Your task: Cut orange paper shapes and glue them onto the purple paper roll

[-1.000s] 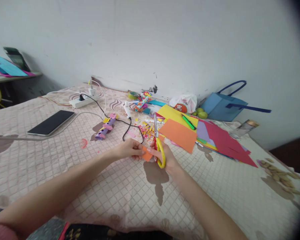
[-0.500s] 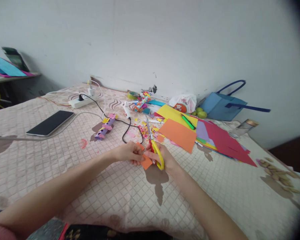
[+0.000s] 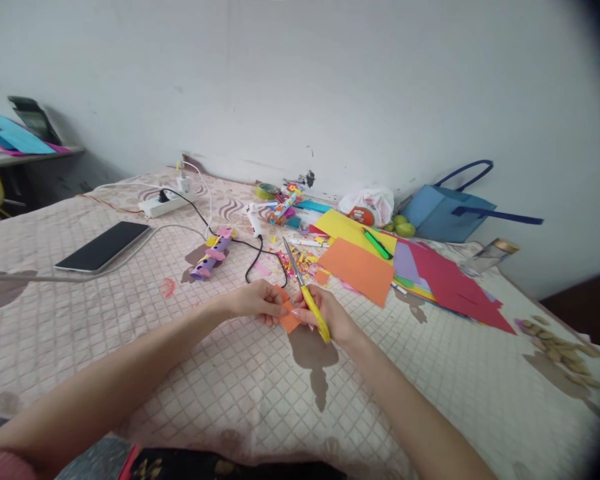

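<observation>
A small piece of orange paper is pinched in the fingers of my left hand, low over the tablecloth. My right hand holds yellow-handled scissors, their blades pointing up and away from me. The right fingertips also touch the orange paper's right side. Beyond the hands lies a heap of tiny paper scraps, partly behind the blades. Left of it rests a purple paper roll with pink and yellow trim.
A white glue gun with a black cord lies behind the hands. Right are an orange sheet, a green cutter, red paper and a blue bag. A tablet and power strip stand left.
The scissors have turned in my right hand, so the handles show more edge-on and the blades lean further left. The orange paper has shifted slightly. My left hand stays almost in place.
</observation>
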A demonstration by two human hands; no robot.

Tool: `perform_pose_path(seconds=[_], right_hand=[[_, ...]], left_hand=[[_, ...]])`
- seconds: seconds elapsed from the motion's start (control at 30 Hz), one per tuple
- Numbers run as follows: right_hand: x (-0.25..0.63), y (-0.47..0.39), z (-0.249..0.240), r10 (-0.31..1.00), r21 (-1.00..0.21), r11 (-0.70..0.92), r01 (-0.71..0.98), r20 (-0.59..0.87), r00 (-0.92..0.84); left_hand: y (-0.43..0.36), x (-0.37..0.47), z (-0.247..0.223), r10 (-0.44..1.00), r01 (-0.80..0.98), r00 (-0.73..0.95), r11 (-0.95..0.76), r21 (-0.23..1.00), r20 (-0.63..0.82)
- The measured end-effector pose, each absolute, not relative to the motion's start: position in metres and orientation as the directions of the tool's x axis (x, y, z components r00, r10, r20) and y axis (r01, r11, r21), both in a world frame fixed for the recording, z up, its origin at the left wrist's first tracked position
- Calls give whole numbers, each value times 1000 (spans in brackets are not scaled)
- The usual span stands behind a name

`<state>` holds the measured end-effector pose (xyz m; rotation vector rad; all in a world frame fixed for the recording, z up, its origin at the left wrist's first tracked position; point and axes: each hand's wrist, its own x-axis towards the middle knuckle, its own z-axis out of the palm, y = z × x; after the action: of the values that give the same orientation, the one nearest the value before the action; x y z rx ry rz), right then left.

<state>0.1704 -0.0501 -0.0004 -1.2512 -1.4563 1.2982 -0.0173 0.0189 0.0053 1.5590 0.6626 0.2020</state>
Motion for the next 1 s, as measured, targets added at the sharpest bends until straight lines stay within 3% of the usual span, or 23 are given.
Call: perform_pose_path(seconds=[0.17,0.37,0.53,0.83,1.0], right_hand=[[168,-51,-2,984,-990,-1,143,-26,-174],[165,-53,2,986,-989,-20,145,-44,-162],[166,-50,-2,986,-990,-44,131,-64,-157],[167,-48,-4,1000,-999,-19,47,-18,18],[166,-48,-3,1000,-1000,-24,2,-23,18]], left_hand=[[16,-16,6,511,261,827,19,965,-233],[13,-9,4,639,174,764,-73,982,-88],[17,-8,5,685,142,725,-57,988,-65],[11,-8,8,686,190,694,117,975,-218],[10,-8,7,667,205,697,166,965,-263]])
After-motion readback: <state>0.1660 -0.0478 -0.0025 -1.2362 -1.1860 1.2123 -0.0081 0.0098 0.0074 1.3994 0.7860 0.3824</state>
